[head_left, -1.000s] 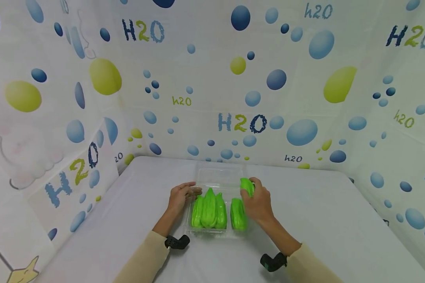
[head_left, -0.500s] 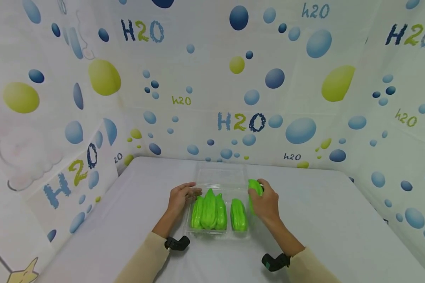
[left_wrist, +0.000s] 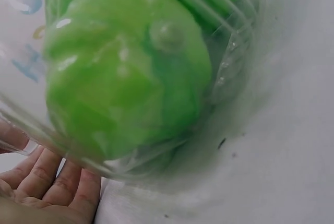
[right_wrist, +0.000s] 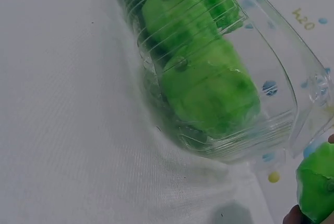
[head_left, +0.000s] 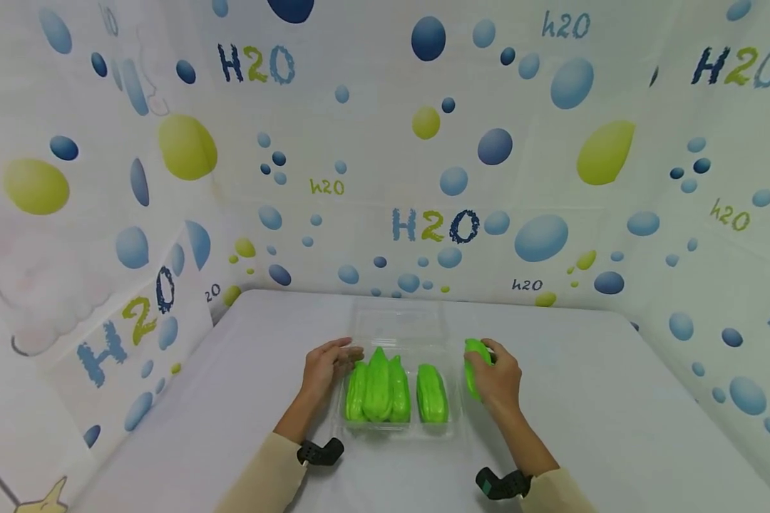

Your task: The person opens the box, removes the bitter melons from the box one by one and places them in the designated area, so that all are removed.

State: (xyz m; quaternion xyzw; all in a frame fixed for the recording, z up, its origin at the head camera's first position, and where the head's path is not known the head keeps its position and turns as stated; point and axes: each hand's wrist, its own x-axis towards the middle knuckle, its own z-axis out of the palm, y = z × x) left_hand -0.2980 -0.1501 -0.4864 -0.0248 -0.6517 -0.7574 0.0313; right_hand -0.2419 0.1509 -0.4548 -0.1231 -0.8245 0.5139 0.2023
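Note:
A clear plastic clamshell box (head_left: 401, 427) holds several bright green, ridged gourd-like vegetables (head_left: 378, 392). Most stand close together in its left part; a single green vegetable (head_left: 432, 394) lies apart in the right part. My left hand (head_left: 321, 367) is at the box's left side, its loosely extended fingers (left_wrist: 62, 182) touching the plastic. To the right of the box, my right hand (head_left: 499, 377) grips one more green vegetable (head_left: 474, 370) between thumb and fingers, held apart from the box. Only a corner of that held vegetable (right_wrist: 318, 185) shows in the right wrist view.
The transparent lid (head_left: 398, 323) is folded back behind the box. Everything stands on a white-covered table (head_left: 257, 427). A patterned sheet with blue and green dots (head_left: 385, 142) hangs behind and at the sides.
My right hand has moved to the right, carrying the green vegetable from above the box's right side to beyond its edge. The left hand stays at the box's left side.

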